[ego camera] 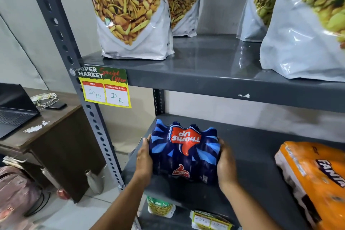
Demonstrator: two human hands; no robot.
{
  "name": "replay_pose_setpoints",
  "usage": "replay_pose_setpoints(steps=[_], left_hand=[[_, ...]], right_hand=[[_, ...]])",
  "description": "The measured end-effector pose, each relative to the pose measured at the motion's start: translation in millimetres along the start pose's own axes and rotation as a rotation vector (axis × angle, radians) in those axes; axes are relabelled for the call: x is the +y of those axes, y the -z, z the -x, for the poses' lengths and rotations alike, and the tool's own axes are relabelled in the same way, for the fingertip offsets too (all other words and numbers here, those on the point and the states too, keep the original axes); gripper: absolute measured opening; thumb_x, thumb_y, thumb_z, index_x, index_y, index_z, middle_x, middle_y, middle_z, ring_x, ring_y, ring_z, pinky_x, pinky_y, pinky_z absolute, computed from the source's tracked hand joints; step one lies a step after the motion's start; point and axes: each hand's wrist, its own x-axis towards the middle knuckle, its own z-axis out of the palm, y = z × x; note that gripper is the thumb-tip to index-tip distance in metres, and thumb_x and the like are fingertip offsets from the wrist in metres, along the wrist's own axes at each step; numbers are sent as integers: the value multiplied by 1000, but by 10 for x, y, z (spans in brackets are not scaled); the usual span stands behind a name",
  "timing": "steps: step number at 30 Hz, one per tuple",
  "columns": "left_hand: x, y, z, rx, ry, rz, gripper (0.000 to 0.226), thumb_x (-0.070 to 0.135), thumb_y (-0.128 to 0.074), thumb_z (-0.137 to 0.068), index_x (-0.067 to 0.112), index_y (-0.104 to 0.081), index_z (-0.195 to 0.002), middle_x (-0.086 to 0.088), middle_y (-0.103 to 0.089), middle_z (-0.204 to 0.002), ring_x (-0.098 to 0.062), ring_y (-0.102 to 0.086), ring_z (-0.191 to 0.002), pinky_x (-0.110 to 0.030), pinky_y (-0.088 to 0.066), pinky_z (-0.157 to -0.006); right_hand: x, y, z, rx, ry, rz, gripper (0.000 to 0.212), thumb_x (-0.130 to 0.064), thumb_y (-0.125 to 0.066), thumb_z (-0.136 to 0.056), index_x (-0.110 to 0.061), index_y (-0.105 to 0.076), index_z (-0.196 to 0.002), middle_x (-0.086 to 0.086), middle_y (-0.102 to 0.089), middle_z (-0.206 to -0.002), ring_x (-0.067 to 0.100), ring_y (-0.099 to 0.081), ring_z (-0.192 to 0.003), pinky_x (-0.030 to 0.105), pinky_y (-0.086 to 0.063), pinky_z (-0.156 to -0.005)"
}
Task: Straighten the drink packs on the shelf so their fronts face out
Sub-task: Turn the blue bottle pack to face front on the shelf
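A dark blue Thums Up drink pack (pixel 183 152) sits on the middle grey shelf (pixel 252 155) near its left end, its red logo upside down. My left hand (pixel 144 158) presses its left side and my right hand (pixel 226 164) grips its right side. An orange Fanta drink pack (pixel 313 177) lies tilted at the shelf's right end, apart from both hands.
The upper shelf (pixel 214 69) carries several snack bags (pixel 130 11). A yellow price tag (pixel 105 87) hangs from its front left corner. A slotted grey post (pixel 74 73) stands left of the shelves. Further left, a brown desk (pixel 54 127) holds a laptop (pixel 15 108). Snack packets (pixel 160 207) lie on the shelf below.
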Motion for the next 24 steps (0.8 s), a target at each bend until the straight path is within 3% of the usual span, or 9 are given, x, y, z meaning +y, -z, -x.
replay_pose_setpoints(steps=[2, 4, 7, 10, 16, 18, 19, 21, 24], left_hand=[[-7, 0, -70, -11, -9, 0, 45, 51, -33, -101, 33, -71, -87, 9, -77, -74, -8, -75, -65, -23, -57, -47], [-43, 10, -89, -10, -10, 6, 46, 51, -34, -100, 34, -74, -84, 8, -75, -82, -8, -75, -69, -23, -58, -49], [-79, 61, -147, -37, 0, -23, 47, 53, -34, -100, 28, -73, -104, -3, -76, -98, -16, -76, -88, -31, -64, -62], [-99, 80, -181, -53, 26, 42, 43, 56, -40, -96, 28, -73, -96, 1, -82, -82, -16, -78, -72, -28, -60, -50], [-11, -4, -69, -15, 33, 22, 53, 60, -27, -98, 29, -65, -117, -11, -66, -128, -25, -66, -109, -38, -62, -80], [-86, -36, 129, 126, 13, -19, 71, 68, -21, -95, 27, -39, -149, -5, -39, -157, -25, -42, -140, -40, -33, -114], [-157, -61, 286, 165, -20, -56, 79, 73, -18, -90, 28, -22, -155, 2, -22, -165, -20, -25, -149, -33, -17, -116], [-318, -119, 588, 91, -80, -90, 91, 77, -15, -81, 29, -3, -157, 10, -1, -167, -9, -4, -151, -28, -7, -114], [-359, -203, 687, -6, -39, -68, 95, 79, -21, -76, 33, 1, -156, 12, 4, -166, -10, -1, -152, -42, -5, -123]], right_hand=[[53, -26, 100, 61, 76, 21, 42, -48, -44, -88, -24, -71, -108, 5, -76, -103, 21, -74, -93, 35, -61, -70], [56, -29, 136, 91, 102, 45, 41, -46, -43, -89, -26, -71, -112, 2, -76, -106, 20, -73, -96, 40, -61, -77], [25, -1, 149, 85, 81, 81, 45, -47, -42, -90, -24, -68, -118, 6, -74, -113, 24, -71, -103, 48, -59, -86], [-2, 9, 143, 61, 74, 113, 43, -48, -42, -92, -26, -67, -119, 5, -74, -113, 23, -72, -102, 50, -59, -88], [1, 35, 89, 26, 38, -10, 32, -34, -48, -99, -22, -66, -122, 10, -69, -127, 26, -67, -113, 54, -52, -99], [-128, 66, -44, 31, 12, -120, 27, -30, -48, -100, -27, -64, -122, 8, -60, -138, 24, -58, -126, 49, -44, -109], [-232, 77, -132, 29, -2, -133, 26, -29, -47, -100, -29, -62, -121, 7, -59, -139, 23, -54, -130, 49, -40, -113], [-424, 81, -280, -47, -56, -44, 28, -32, -44, -102, -25, -64, -120, 6, -63, -136, 26, -54, -131, 50, -37, -114], [-477, 40, -289, -204, -157, 63, 37, -38, -45, -100, -19, -76, -102, 14, -73, -118, 29, -69, -108, 46, -52, -99]])
